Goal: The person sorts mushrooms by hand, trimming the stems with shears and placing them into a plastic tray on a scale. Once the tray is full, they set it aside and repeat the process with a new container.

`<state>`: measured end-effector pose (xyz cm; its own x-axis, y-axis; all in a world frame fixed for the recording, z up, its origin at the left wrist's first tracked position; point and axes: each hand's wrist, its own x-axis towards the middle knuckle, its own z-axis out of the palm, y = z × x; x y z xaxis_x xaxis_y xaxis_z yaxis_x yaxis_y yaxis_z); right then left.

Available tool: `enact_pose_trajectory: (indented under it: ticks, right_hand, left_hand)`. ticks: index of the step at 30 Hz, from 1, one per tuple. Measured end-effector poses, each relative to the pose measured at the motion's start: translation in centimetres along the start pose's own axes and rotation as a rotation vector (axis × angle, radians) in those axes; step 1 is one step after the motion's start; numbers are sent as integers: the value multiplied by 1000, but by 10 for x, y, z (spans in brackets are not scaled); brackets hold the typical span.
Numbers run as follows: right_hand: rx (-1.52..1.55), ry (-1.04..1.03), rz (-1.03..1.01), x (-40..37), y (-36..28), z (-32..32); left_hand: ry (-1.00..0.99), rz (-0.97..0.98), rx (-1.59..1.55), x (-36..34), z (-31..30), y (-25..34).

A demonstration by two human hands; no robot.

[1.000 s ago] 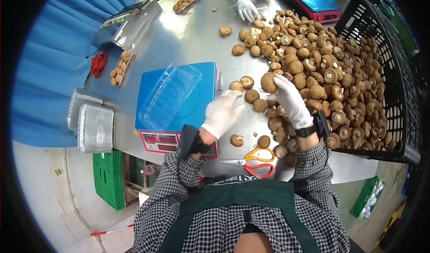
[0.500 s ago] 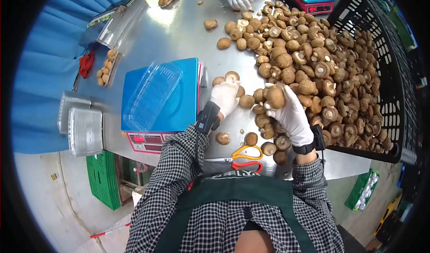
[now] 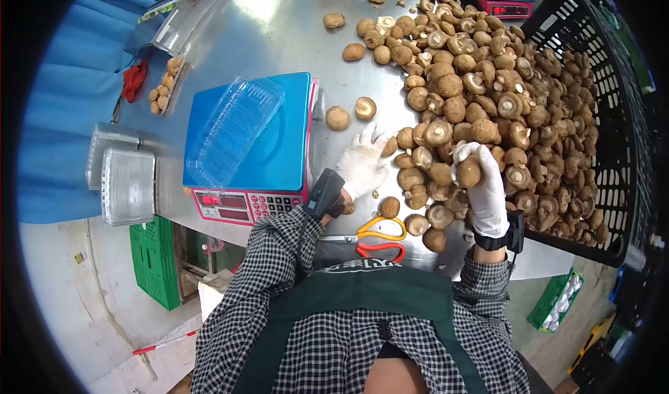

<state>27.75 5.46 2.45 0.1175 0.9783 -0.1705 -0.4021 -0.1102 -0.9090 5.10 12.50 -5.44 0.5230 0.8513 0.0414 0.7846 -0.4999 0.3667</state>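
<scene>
My left hand [image 3: 362,165], in a white glove, lies low over the metal table with its fingers spread, and no mushroom shows in its grasp. By its fingertips is a brown mushroom [image 3: 389,147] at the near side of the pile. Two more mushrooms, one cap up [image 3: 338,118] and one showing its pale underside [image 3: 365,108], rest just beyond that hand. My right hand [image 3: 484,192], gloved too, is closed around a brown mushroom [image 3: 468,173] above the pile's front edge.
A blue-topped scale [image 3: 293,136] carries a clear plastic tray [image 3: 237,129]. Scissors [image 3: 381,238] with orange and yellow handles lie near my apron. A large mushroom heap [image 3: 481,87] spills from a black crate [image 3: 631,185]. Stacked clear trays [image 3: 129,188] stand at left.
My right hand has moved right from the pile's left side, where it held a mushroom. My left hand has drawn back from the two mushrooms, its fingers now spread. The view has shifted slightly.
</scene>
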Motion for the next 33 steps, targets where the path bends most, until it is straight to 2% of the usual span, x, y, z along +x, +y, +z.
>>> enact_pose_trajectory:
  ticks: [1, 3, 5, 7, 8, 9, 11, 13, 15, 17, 18, 21, 23, 25, 27, 28, 29, 31, 32, 33]
  right_hand:
    - [-4, 2, -1, 1, -1, -3]
    - [-326, -68, 20, 5, -6, -8]
    - [-355, -35, 49, 7, -7, -2]
    - [-755, 4, -60, 13, 0, 2]
    - [-956, -22, -275, 18, 4, 7]
    - [-1126, -22, -267, 22, 1, 18]
    - [-1376, -59, -287, 35, 5, 41]
    - [-1660, -207, -372, 59, 21, 51]
    - [-1989, -350, -240, 82, 29, 66]
    - [-2176, -454, -235, 99, 39, 73]
    - [-2244, -590, -102, 111, 43, 77]
    - [-2469, -734, -80, 133, 63, 83]
    - [-2448, -752, -9, 131, 48, 82]
    - [-1888, -601, -85, 122, 22, 71]
    - [-1575, -494, -130, 105, -3, 56]
    - [-1343, -362, -32, 90, -21, 53]
    - [-1165, -280, -58, 77, -33, 47]
    - [-977, -137, -174, 62, -43, 24]
    - [-932, -74, -163, 50, -50, 20]
    - [-886, -10, -153, 39, -60, 16]
  left_hand:
    - [1, 2, -4, 2, 3, -1]
    - [-17, 0, 20, 6, 7, -6]
    - [-21, -43, -34, 10, 6, -11]
    - [-18, -87, -88, 9, 1, -11]
    - [-8, -188, -220, 5, -7, -7]
    - [0, -289, -350, 1, -12, -5]
    - [45, -293, -328, -10, -7, -6]
    - [103, -295, -271, -19, -1, -9]
    - [90, -313, -227, -26, -5, -6]
    - [65, -336, -189, -33, -7, -9]
    - [57, -304, -142, -36, -6, -11]
    - [37, -277, -121, -42, -9, -13]
    - [45, -319, -277, -45, -14, -12]
    - [35, -277, -308, -49, -17, -11]
    - [17, -91, -475, -50, -25, -5]
    - [-81, -84, -528, -49, -31, -1]
    - [-83, -82, -531, -47, -27, -1]
    - [-117, 115, -607, -37, -17, 0]
    - [-220, 127, -599, -32, -25, 5]
    - [-225, 137, -598, -27, -23, 7]
